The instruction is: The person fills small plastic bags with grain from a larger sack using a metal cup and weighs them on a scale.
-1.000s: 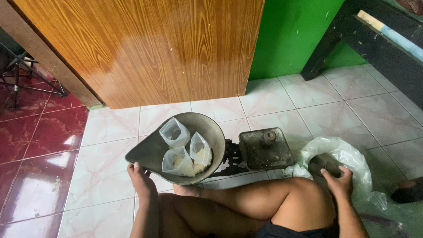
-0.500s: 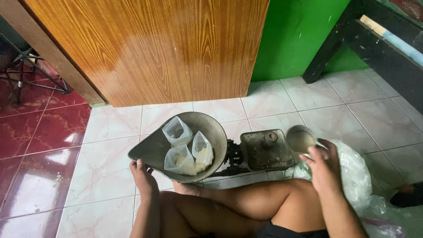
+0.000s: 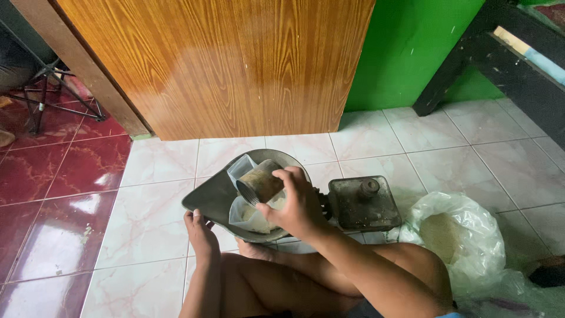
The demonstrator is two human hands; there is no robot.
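Note:
A balance scale sits on the tiled floor. Its metal scoop pan holds small clear plastic bags with a pale grainy filling. My right hand holds a metal cup, tilted on its side over the open bags in the pan. My left hand rests at the pan's near left rim, touching it. On the right is the scale's dark weight platform with a weight on top. My bare legs are folded below the scale.
A large white plastic sack of pale grain lies open at the right. A wooden door and a green wall stand behind. A dark wooden bench frame is at far right; a metal stand is at far left.
My right hand lifted the cup out of the sack at the right, carried it left across the weight platform, and now tips it over the bags in the pan. My left hand stayed.

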